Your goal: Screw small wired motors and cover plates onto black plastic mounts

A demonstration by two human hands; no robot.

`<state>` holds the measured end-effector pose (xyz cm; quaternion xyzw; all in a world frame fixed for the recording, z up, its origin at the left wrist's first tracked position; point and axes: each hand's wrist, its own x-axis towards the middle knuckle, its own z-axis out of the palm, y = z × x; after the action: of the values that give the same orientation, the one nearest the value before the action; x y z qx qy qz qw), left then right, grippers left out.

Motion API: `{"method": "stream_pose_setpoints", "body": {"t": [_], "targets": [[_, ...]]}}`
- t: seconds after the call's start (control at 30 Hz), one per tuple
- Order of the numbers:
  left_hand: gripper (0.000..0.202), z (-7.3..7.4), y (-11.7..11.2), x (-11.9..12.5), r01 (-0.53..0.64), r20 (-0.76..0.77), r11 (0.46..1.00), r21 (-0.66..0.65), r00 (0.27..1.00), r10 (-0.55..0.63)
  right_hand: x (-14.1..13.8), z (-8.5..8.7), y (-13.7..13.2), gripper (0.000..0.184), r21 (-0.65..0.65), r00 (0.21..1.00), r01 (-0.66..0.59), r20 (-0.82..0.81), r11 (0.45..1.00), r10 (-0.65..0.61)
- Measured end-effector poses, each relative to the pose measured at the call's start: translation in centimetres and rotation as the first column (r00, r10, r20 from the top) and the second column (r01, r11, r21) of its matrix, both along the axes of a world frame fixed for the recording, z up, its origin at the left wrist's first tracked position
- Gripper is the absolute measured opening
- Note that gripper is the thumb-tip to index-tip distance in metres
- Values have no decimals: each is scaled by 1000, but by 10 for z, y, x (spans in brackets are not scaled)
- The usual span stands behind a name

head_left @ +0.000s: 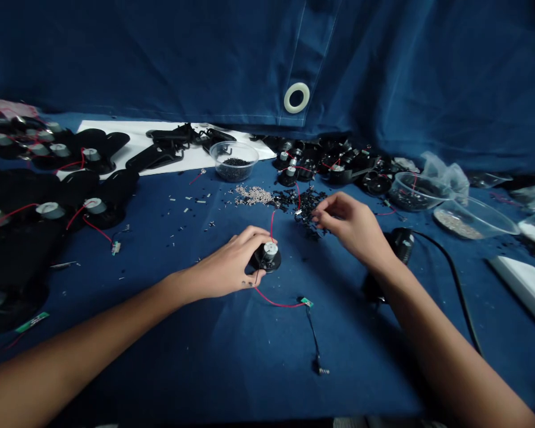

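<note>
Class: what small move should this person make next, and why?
Probably the right hand should pinch one piece from the pile of small black parts, since its fingers hover just above it while the left hand holds the round black component with the red wire.

Black disc (267, 260): passage over blue cloth (223, 356) in front of it, crossed by red wire (276, 304); beyond it, obstacles: black parts heap (305, 209), screws (252, 195).

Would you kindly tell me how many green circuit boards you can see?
3 boards: one on the red wire below the left hand, one left of centre, one at the far left. More may be hidden under the black parts.
</note>
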<state>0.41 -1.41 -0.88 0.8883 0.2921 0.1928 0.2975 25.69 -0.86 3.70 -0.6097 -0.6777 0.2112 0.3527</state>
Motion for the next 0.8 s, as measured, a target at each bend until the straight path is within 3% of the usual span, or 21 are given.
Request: {"method": "stream_pose_setpoints", "body": {"t": [0.1,0.2,0.3,0.5,0.7,0.8], "targets": [[54,-1,-1,0,-40,-15,999,19,999,41,-28,-2,-36,12,-84,969,-166,-197,982,147],[50,-3,0,3,-52,-2,998,46,999,52,-46,-12,-58,17,-206,934,-242,-313,948,170],[42,-3,3,4,-42,-1,999,30,999,42,-53,-23,-62,16,-202,922,-241,-352,949,160],[36,-2,11,-1,49,-71,999,-7,996,-49,-61,-34,-62,10,-119,938,-245,-282,962,204],[36,-6,15,-2,10,-52,1000,14,999,-10,-65,-42,-62,5,82,986,-153,-47,985,158],[36,-8,15,-1,-7,-43,1000,25,999,8,-65,-43,-60,5,119,989,-147,21,982,146]]}}
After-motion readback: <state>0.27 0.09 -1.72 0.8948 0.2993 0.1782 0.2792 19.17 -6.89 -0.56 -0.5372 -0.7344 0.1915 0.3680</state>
